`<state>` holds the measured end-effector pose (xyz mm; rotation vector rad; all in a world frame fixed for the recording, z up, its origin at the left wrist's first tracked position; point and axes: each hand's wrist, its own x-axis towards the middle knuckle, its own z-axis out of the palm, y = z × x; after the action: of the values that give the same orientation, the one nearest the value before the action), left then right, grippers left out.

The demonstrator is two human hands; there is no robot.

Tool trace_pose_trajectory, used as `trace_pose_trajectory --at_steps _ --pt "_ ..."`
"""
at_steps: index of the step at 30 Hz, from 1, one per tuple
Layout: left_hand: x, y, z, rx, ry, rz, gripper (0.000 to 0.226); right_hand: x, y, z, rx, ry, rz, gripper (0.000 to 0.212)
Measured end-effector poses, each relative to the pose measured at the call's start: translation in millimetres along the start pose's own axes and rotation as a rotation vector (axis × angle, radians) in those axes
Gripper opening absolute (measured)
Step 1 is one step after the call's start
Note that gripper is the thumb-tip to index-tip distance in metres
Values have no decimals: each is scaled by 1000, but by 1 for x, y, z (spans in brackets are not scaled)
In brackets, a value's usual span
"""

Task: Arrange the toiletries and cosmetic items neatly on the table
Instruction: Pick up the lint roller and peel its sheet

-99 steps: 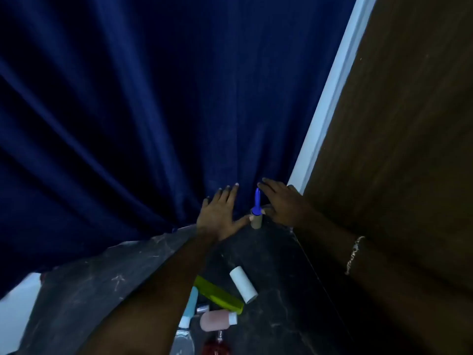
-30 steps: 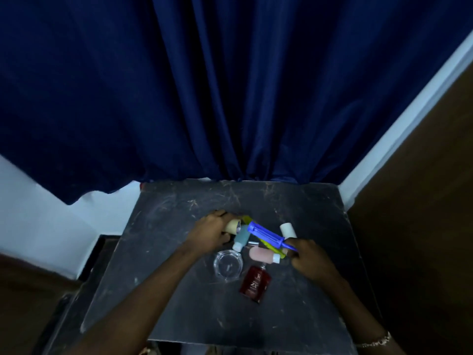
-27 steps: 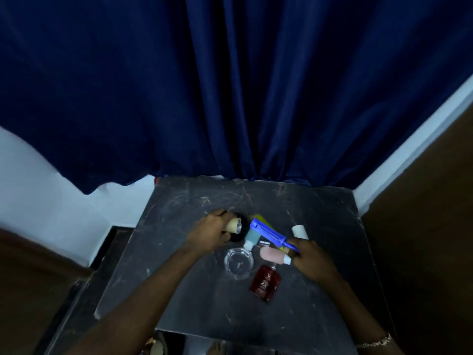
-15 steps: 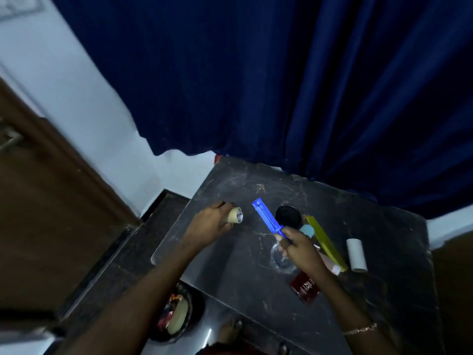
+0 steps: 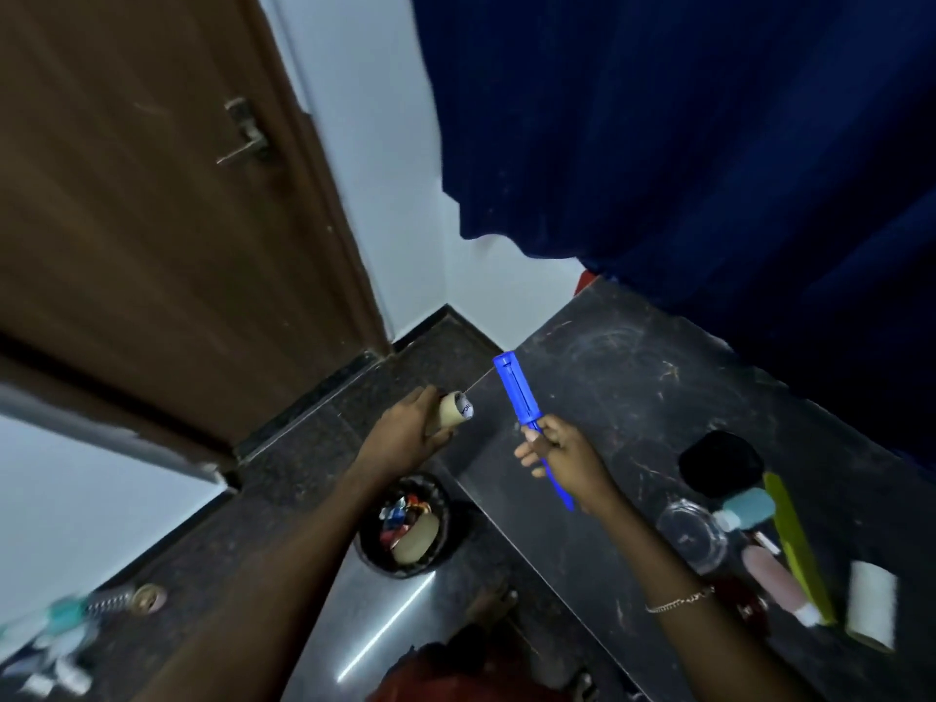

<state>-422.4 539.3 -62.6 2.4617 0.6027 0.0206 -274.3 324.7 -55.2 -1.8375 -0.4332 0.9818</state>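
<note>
My left hand grips a small beige tube and holds it just off the left edge of the dark table. My right hand is closed on a blue comb-like tool, raised above the table's left part with its broad end pointing up. Further right on the table lie a black round item, a clear glass jar, a teal-capped bottle, a yellow-green tube, a pink bottle and a white roll.
A black bin with wrappers stands on the floor below my left hand. A brown door is at the left, a dark blue curtain behind the table. Blurred small items lie on the floor at bottom left.
The view has swung left toward the door and floor. Both hands moved left with their items; the beige tube now hangs past the table's edge, above the bin.
</note>
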Motion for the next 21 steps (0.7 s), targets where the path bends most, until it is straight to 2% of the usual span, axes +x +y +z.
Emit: trace_pose_trajectory --at_steps 9,12,15,21 --pt "-44 -87 19 -233 143 -359 42 46 -4 106 225 -160 182 12" --pt "-58 -119 34 -308 151 -476 46 58 1 140 199 -221 204 13" --pt "-72 -151 53 -367 153 -548 60 66 18 171 162 -246 246 12" --pt "-90 -205 96 -421 139 -672 55 84 67 226 53 -251 336 10"
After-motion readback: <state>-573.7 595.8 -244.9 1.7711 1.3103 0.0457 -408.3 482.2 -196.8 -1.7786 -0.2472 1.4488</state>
